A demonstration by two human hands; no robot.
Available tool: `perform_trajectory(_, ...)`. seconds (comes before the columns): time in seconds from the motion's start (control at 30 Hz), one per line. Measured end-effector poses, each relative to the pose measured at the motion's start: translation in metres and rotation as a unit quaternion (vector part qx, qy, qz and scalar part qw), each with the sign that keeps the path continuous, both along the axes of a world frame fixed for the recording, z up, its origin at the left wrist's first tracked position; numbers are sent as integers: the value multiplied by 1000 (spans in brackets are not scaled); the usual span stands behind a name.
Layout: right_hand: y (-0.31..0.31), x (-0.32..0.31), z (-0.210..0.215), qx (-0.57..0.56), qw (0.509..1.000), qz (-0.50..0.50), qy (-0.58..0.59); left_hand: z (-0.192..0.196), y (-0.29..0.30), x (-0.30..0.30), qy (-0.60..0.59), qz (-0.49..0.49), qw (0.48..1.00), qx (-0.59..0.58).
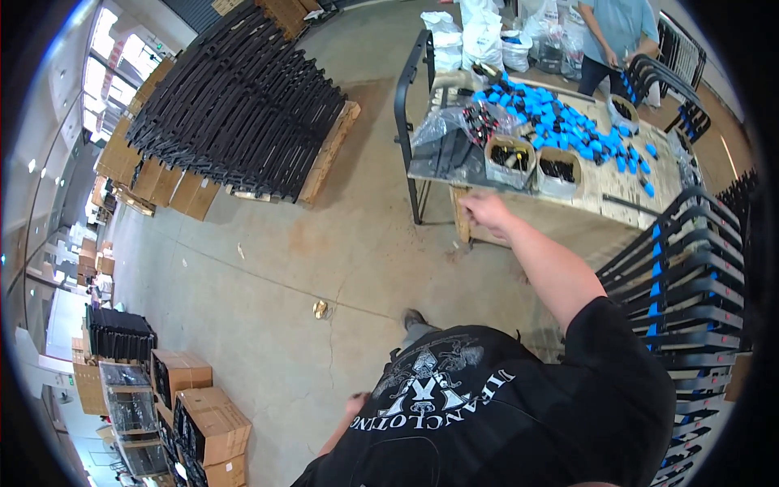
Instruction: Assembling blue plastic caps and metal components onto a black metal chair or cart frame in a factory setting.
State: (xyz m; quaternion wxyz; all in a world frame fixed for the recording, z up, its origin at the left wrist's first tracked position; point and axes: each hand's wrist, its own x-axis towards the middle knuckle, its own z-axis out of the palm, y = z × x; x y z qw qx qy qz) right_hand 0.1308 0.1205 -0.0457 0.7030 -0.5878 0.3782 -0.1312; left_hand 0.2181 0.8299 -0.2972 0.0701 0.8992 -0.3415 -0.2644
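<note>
My right hand (pixel 485 209) reaches forward at the near side of a work table (pixel 604 209), its fingers loosely curled with nothing showing in them. Low by my left side, my left hand (pixel 357 402) is partly covered by my black shirt, and its fingers are too small to make out. Nearest the right hand on the table stand a box of dark parts (pixel 510 175) and a second such box (pixel 557 188). Behind them spreads a heap of blue-capped pieces (pixel 572 122), beside a clear plastic bag (pixel 442 128) with small red and black parts.
Black metal frames (pixel 235 97) are stacked on a wooden pallet (pixel 329 162) at the far left. More black frames (pixel 698 276) stand at my right. Another person (pixel 621 36) works behind the table. Cartons (pixel 213 418) sit lower left; a small yellowish object (pixel 320 308) lies on the floor.
</note>
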Motion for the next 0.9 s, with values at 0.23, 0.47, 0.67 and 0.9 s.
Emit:
perform_trajectory(0.23, -121, 239, 64, -279, 946, -162, 26, -48, -87, 152, 238, 187, 942, -144)
perform_trajectory(0.47, -171, 348, 89, 52, 955, -281, -81, -30, -124, 335, 467, 371, 773, -217)
perform_trajectory(0.67, -112, 376, 91, -133, 962, -236, 32, 29, -230, 442, 272, 556, 729, -291)
perform_trajectory(0.9, -38, 323, 78, -186, 977, -102, 27, 60, -361, 437, 269, 293, 901, -172)
